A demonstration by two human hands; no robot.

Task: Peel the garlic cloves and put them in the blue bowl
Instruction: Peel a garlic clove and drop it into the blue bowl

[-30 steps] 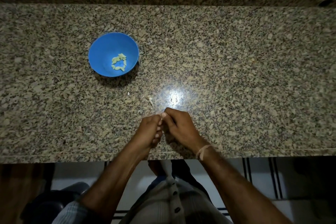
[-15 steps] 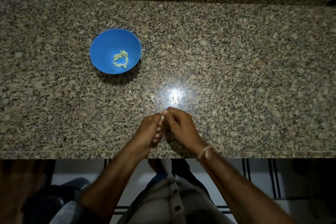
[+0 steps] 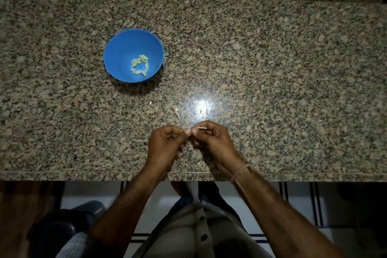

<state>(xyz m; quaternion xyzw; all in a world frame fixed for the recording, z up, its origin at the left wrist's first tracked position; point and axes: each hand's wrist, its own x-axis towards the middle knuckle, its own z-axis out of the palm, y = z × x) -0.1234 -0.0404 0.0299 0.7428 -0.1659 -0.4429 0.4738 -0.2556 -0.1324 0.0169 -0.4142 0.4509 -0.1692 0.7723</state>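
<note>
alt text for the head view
The left hand and right hand meet at the fingertips over a granite counter, the right pinching a thin pale sliver. A blue bowl holding peeled garlic cloves sits beyond, to the left.

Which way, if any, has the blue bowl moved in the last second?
No. The blue bowl keeps its spacing from the peel scrap; only the camera shifted.

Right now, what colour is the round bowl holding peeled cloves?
The round bowl is solid blue; head view.
</note>
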